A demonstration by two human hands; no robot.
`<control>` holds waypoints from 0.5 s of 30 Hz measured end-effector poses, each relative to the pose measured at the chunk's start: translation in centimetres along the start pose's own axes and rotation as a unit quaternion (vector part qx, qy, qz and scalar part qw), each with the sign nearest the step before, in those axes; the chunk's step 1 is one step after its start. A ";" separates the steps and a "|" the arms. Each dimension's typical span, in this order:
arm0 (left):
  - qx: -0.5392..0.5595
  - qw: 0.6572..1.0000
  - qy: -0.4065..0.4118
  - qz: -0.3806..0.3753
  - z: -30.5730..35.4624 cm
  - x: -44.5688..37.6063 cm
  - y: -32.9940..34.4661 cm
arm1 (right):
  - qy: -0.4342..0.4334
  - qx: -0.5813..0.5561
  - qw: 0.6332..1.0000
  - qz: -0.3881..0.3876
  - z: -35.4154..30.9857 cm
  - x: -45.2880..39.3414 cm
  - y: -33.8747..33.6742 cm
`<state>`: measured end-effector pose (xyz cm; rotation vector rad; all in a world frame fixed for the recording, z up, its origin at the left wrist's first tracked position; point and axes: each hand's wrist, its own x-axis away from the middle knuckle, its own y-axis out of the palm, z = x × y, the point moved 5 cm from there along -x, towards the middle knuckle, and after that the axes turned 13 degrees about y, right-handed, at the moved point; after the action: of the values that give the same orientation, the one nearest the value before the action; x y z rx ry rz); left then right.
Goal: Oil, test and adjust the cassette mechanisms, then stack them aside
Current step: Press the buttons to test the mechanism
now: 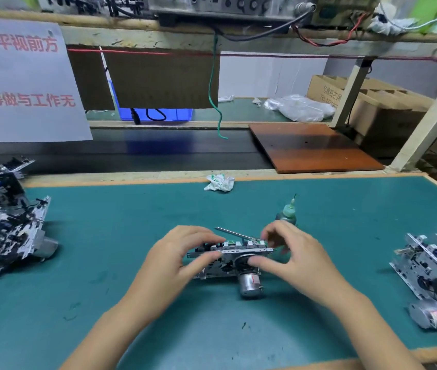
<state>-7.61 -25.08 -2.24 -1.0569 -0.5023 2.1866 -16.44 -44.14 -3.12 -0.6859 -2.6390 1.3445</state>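
Dim, soft-shadowed wide-angle view; edges bowed, blurry.

Two bare forearms, reaching in from the lower edge of the view, no sleeve or cuff anywhere along them. Left hand (177,256) and right hand (296,253) both uncovered: no gloves, rings, watch or wristband visible. Short, plain fingernails, no polish to be seen; nothing else of the body within the head view.
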 end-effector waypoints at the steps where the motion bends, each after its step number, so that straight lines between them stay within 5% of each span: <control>1: -0.010 1.000 0.011 0.006 0.1 -0.2 0.2 | -0.022 -0.024 0.999 -0.040 -0.3 -0.1 0.1; 4: 0.004 0.999 0.031 0.007 0.3 -0.9 1.1 | -0.070 -0.047 0.993 -0.085 -1.1 -0.3 0.6; 15: 0.117 0.992 0.001 0.036 -0.8 -1.4 3.1 | -0.022 -0.109 0.991 -0.075 -0.8 -1.1 1.0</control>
<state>-7.52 -28.27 -3.72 -0.9624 -0.2028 2.2412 -14.94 -43.52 -3.30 -0.4731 -2.8352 1.0540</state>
